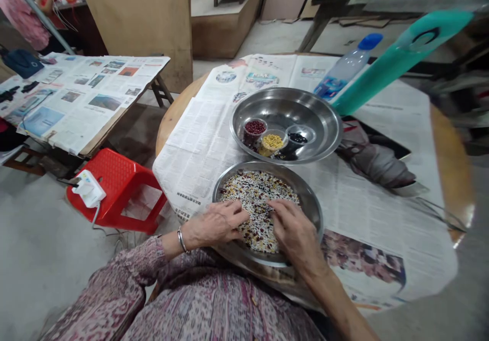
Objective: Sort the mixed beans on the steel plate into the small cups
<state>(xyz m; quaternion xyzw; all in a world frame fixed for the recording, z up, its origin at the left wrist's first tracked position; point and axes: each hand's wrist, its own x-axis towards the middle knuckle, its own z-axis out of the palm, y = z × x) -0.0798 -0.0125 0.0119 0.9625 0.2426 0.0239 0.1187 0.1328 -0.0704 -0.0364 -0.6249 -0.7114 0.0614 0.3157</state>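
A metal basin in front of me holds a layer of mixed white, yellow, dark red and black grains and beans. Over its left side my left hand has its fingers bent and drawn together at the grains. My right hand reaches in from the right, thumb and fingers closed in a pinch low over the mix. Whatever the fingertips hold is too small or hidden. Just behind, a larger metal basin contains a cup of red beans, a cup of yellow beans and a cup of black beans.
Newspaper covers the round table. A plastic bottle, a long green fan-like object and a grey wrapped bundle lie right. A red stool with a power strip stands left. Another person is at far left.
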